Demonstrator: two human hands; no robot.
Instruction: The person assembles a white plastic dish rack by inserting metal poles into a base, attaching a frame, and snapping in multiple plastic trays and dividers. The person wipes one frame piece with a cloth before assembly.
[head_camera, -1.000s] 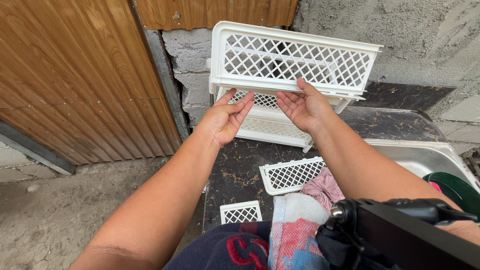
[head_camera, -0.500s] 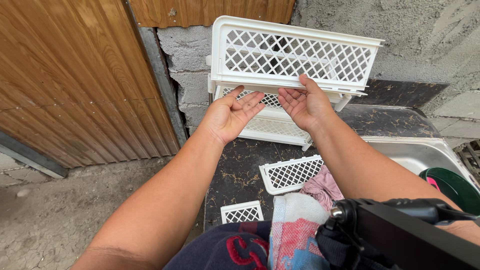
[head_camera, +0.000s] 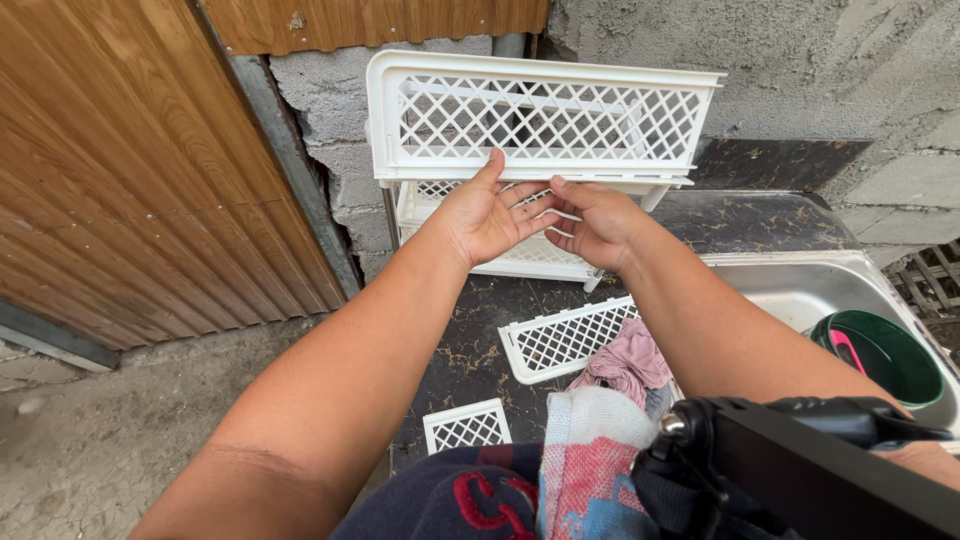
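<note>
Head view, from left to right. A ribbed brown sheet-metal door (head_camera: 120, 170) fills the left side; beside it stands a rough block wall (head_camera: 330, 130), cracked along the door frame.

The left hand (head_camera: 485, 215) is open, palm up, fingers spread, its fingertips touching the lower rail of the upper white lattice tray (head_camera: 545, 115). The right hand (head_camera: 590, 220) is likewise open and unclenched, just beside the left, under the same rail. Neither hand closes on anything. The step in hand appears to be seating this upper tray on the lower white tray (head_camera: 520, 255), which stands at the back edge of the dark marbled worktop (head_camera: 470, 330), against the wall. The next move would call for lining up the corner legs, though their joints are hidden behind the hands and cannot be judged.

Both trays are rigid moulded plastic, rectangular, with diamond-mesh walls. A loose lattice panel (head_camera: 565, 338) lies flat mid-worktop; a smaller panel (head_camera: 465, 428) lies at the front edge. Soft crumpled cloths (head_camera: 620, 380), pink and patterned, lie near the steel sink (head_camera: 800, 285), which holds a round green basin (head_camera: 880, 355) at the right.
</note>
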